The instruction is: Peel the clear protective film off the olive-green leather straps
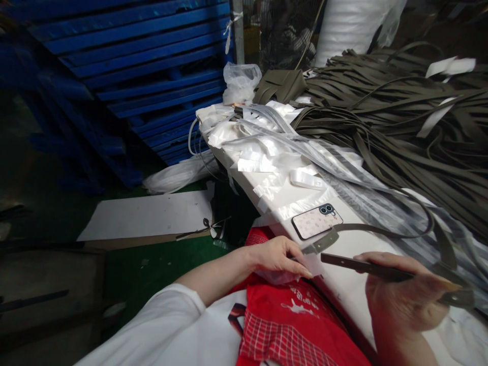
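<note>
My left hand (280,258) is closed on a clear plastic piece (313,264) at the near edge of the white table (339,300). A dark olive strap (366,265) with small holes lies in my right hand (407,295), gripped between thumb and fingers, its end pointing towards my left hand. Another strap end (327,240) with a hole rests just beyond my left fingers, and its band curves away to the right. Behind it, a phone (317,221) in a patterned case lies on the table.
Clear plastic sleeves (324,157) and white scraps cover the table's far part. A large heap of olive straps (400,107) fills the right. Blue pallets (160,66) are stacked at the back left. White sheet (152,216) lies on the left; a white foam roll (345,30) stands behind.
</note>
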Action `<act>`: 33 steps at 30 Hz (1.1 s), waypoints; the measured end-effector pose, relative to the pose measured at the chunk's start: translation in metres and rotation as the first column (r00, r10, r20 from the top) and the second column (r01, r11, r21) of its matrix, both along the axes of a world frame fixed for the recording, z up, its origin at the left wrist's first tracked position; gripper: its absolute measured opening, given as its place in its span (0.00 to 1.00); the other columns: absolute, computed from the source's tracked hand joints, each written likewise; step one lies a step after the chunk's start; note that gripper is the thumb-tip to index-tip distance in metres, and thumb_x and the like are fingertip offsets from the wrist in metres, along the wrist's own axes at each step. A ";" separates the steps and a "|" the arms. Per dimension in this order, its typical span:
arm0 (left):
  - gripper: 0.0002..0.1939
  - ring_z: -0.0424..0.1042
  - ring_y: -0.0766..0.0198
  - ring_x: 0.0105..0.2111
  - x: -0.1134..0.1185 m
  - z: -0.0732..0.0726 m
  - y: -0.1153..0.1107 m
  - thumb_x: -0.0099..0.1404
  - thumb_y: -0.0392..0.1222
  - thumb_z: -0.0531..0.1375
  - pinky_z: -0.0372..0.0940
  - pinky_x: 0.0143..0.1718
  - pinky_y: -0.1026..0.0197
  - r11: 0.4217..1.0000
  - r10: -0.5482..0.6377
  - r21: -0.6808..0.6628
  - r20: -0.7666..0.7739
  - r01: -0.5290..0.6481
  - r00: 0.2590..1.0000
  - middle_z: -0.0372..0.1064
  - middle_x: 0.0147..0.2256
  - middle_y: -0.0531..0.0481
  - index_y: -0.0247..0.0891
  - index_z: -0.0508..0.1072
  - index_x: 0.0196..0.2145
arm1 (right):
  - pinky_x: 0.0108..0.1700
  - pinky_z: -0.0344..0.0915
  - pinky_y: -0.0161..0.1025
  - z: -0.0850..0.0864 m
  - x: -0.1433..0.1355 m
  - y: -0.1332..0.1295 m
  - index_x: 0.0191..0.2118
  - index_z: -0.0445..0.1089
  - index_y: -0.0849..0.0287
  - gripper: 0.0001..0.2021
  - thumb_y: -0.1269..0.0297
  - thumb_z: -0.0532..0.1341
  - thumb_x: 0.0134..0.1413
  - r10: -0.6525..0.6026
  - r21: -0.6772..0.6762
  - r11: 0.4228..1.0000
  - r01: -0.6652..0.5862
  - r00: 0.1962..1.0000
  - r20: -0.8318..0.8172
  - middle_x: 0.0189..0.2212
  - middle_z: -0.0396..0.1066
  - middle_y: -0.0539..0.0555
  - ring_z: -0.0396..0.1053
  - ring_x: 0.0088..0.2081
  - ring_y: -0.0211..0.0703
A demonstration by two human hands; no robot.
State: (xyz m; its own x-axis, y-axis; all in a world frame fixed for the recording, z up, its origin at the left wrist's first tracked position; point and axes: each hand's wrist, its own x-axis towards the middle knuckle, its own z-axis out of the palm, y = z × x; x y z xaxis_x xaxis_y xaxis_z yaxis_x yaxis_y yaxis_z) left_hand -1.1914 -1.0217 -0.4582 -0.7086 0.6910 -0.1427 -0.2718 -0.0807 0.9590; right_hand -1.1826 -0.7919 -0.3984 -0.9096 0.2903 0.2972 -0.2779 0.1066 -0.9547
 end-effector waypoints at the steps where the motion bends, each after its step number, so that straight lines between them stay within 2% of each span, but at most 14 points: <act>1: 0.25 0.75 0.61 0.36 0.000 0.000 0.000 0.53 0.57 0.71 0.69 0.41 0.64 1.000 0.000 -0.010 0.002 0.000 1.000 0.78 0.35 0.43 0.32 0.82 0.38 | 0.22 0.69 0.42 0.001 0.000 -0.001 0.24 0.76 0.61 0.35 0.32 0.52 0.58 0.013 0.010 1.000 -0.012 0.999 -0.037 0.22 0.75 0.59 0.73 0.21 0.47; 5: 0.26 0.74 0.60 0.37 -0.002 0.002 -0.002 0.55 0.59 0.69 0.68 0.41 0.63 1.000 -0.007 -0.027 -0.041 0.006 0.999 0.77 0.36 0.43 0.31 0.82 0.39 | 0.23 0.71 0.42 -0.003 0.000 0.001 0.28 0.76 0.62 0.31 0.40 0.52 0.64 0.117 0.048 0.992 -0.114 0.990 -0.076 0.23 0.76 0.58 0.74 0.22 0.48; 8: 0.27 0.72 0.62 0.35 -0.005 0.009 -0.005 0.62 0.61 0.63 0.66 0.39 0.65 0.998 -0.015 -0.061 -0.210 0.003 0.978 0.75 0.34 0.44 0.30 0.81 0.40 | 0.22 0.69 0.40 -0.010 0.000 0.003 0.30 0.76 0.62 0.27 0.46 0.51 0.68 0.214 0.104 0.972 -0.210 0.976 -0.032 0.24 0.75 0.58 0.73 0.22 0.45; 11: 0.28 0.72 0.62 0.36 -0.008 0.019 -0.003 0.68 0.61 0.56 0.65 0.39 0.66 0.990 -0.077 -0.139 -0.396 0.023 0.915 0.74 0.34 0.44 0.30 0.80 0.41 | 0.20 0.64 0.36 -0.013 -0.001 -0.005 0.32 0.76 0.60 0.26 0.48 0.48 0.69 0.262 0.195 0.944 -0.267 0.964 0.051 0.22 0.73 0.55 0.68 0.19 0.41; 16: 0.28 0.71 0.63 0.30 -0.003 0.027 0.007 0.75 0.53 0.45 0.65 0.38 0.64 0.961 -0.165 -0.275 -0.500 0.026 0.850 0.71 0.27 0.46 0.32 0.76 0.33 | 0.28 0.68 0.36 -0.016 -0.010 -0.028 0.29 0.75 0.56 0.23 0.46 0.54 0.64 0.437 0.380 0.790 -0.481 0.877 0.201 0.24 0.74 0.53 0.71 0.25 0.42; 18: 0.24 0.73 0.63 0.32 0.002 0.026 0.006 0.76 0.50 0.44 0.66 0.41 0.64 0.943 -0.134 -0.328 -0.514 -0.050 0.847 0.73 0.29 0.47 0.33 0.76 0.40 | 0.29 0.69 0.38 -0.019 -0.014 -0.028 0.34 0.76 0.57 0.20 0.45 0.58 0.59 0.406 0.369 0.789 -0.491 0.868 0.286 0.25 0.75 0.53 0.71 0.25 0.43; 20: 0.21 0.75 0.60 0.41 0.006 0.027 0.001 0.75 0.47 0.46 0.65 0.47 0.62 0.921 -0.075 -0.361 -0.531 -0.145 0.844 0.75 0.40 0.45 0.36 0.69 0.56 | 0.24 0.65 0.37 -0.023 -0.017 -0.024 0.34 0.74 0.59 0.21 0.43 0.63 0.54 0.338 0.253 0.849 -0.465 0.844 0.416 0.20 0.71 0.51 0.67 0.21 0.42; 22: 0.27 0.74 0.57 0.47 0.010 0.029 -0.006 0.73 0.46 0.50 0.65 0.51 0.58 0.891 -0.012 -0.393 -0.524 -0.229 0.852 0.74 0.47 0.42 0.37 0.54 0.67 | 0.19 0.59 0.35 -0.027 -0.018 -0.019 0.28 0.70 0.60 0.22 0.42 0.66 0.50 0.343 0.045 0.900 -0.433 0.767 0.542 0.15 0.65 0.49 0.61 0.16 0.38; 24: 0.34 0.74 0.54 0.47 0.011 0.032 -0.011 0.71 0.45 0.53 0.65 0.51 0.57 0.872 0.036 -0.413 -0.481 -0.263 0.876 0.75 0.46 0.40 0.32 0.46 0.69 | 0.18 0.56 0.34 -0.031 -0.018 -0.017 0.25 0.67 0.59 0.23 0.43 0.69 0.46 0.380 -0.124 0.915 -0.385 0.714 0.588 0.15 0.64 0.48 0.59 0.16 0.36; 26: 0.31 0.76 0.56 0.44 0.011 0.036 -0.015 0.71 0.44 0.54 0.66 0.48 0.57 0.896 0.048 -0.385 -0.412 -0.222 0.910 0.77 0.41 0.40 0.29 0.53 0.66 | 0.19 0.56 0.33 -0.034 -0.017 -0.018 0.23 0.66 0.60 0.23 0.45 0.72 0.43 0.402 -0.198 0.912 -0.359 0.686 0.607 0.15 0.64 0.48 0.59 0.16 0.35; 28: 0.22 0.76 0.59 0.39 0.009 0.039 -0.017 0.72 0.45 0.53 0.67 0.45 0.60 0.939 0.027 -0.312 -0.348 -0.143 0.937 0.77 0.40 0.40 0.30 0.64 0.58 | 0.20 0.57 0.33 -0.035 -0.016 -0.020 0.21 0.66 0.61 0.24 0.45 0.72 0.42 0.466 -0.305 0.884 -0.354 0.617 0.634 0.15 0.63 0.48 0.59 0.16 0.35; 30: 0.18 0.76 0.62 0.36 0.009 0.041 -0.019 0.72 0.47 0.53 0.68 0.40 0.62 0.970 -0.008 -0.235 -0.287 -0.062 0.958 0.77 0.39 0.40 0.31 0.69 0.51 | 0.21 0.59 0.33 -0.035 -0.014 -0.024 0.25 0.69 0.62 0.22 0.47 0.73 0.42 0.584 -0.499 0.808 -0.312 0.532 0.613 0.19 0.67 0.50 0.60 0.18 0.35; 31: 0.18 0.75 0.63 0.34 0.009 0.040 -0.019 0.72 0.49 0.54 0.68 0.38 0.63 0.978 -0.022 -0.209 -0.245 -0.030 0.969 0.77 0.39 0.40 0.32 0.71 0.49 | 0.22 0.59 0.33 -0.034 -0.014 -0.026 0.30 0.72 0.61 0.21 0.49 0.73 0.41 0.639 -0.597 0.754 -0.273 0.514 0.572 0.22 0.68 0.50 0.60 0.19 0.34; 33: 0.21 0.75 0.64 0.32 0.010 0.037 -0.018 0.69 0.55 0.57 0.68 0.35 0.64 0.985 -0.047 -0.169 -0.101 0.030 0.994 0.77 0.39 0.41 0.33 0.72 0.46 | 0.21 0.55 0.30 -0.033 -0.013 -0.029 0.38 0.73 0.59 0.21 0.52 0.74 0.41 0.686 -0.722 0.662 -0.203 0.553 0.473 0.24 0.67 0.48 0.55 0.18 0.30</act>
